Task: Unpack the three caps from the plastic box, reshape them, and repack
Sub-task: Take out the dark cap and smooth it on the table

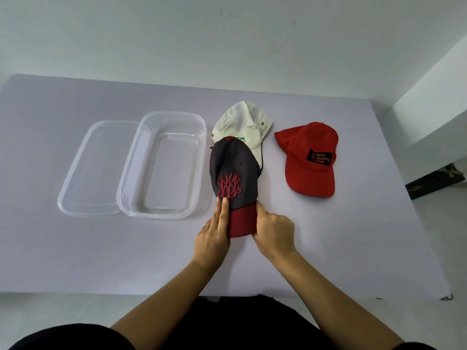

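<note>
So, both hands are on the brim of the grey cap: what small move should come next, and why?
Probably bend the red brim into an even curve. The right hand grips one edge, the left hand's straight fingers press the other, and the grey cap's crown looks creased. The plastic box stands empty, so packing can follow.

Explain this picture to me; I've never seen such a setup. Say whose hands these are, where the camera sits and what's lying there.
No machine here: a person works bare-handed, and the one camera sits on their head, looking down. On the table lie an empty clear plastic box, its lid beside it, a white cap and a red cap. The right hand grips the red brim of a grey cap; the left hand lays straight fingers on the brim's other side.
</note>
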